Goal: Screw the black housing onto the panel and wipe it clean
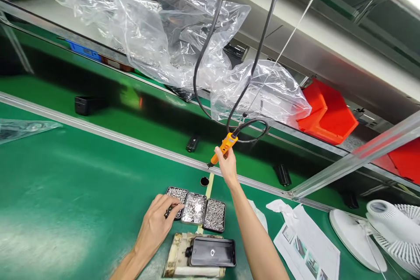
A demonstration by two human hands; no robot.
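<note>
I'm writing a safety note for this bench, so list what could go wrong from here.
The left hand at the left tray could nudge it, spilling small metal parts. The looped cord above the orange screwdriver in the right hand might catch on the clear plastic bag behind it.

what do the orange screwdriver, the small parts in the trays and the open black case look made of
Orange screwdriver: probably hard plastic, smooth, going by its moulded-looking body.
Small parts: likely metal, bright and shiny, giving silvery glints.
Black case: perhaps moulded plastic, semi-gloss, with rounded corners and soft highlights; painted metal is possible.
</note>
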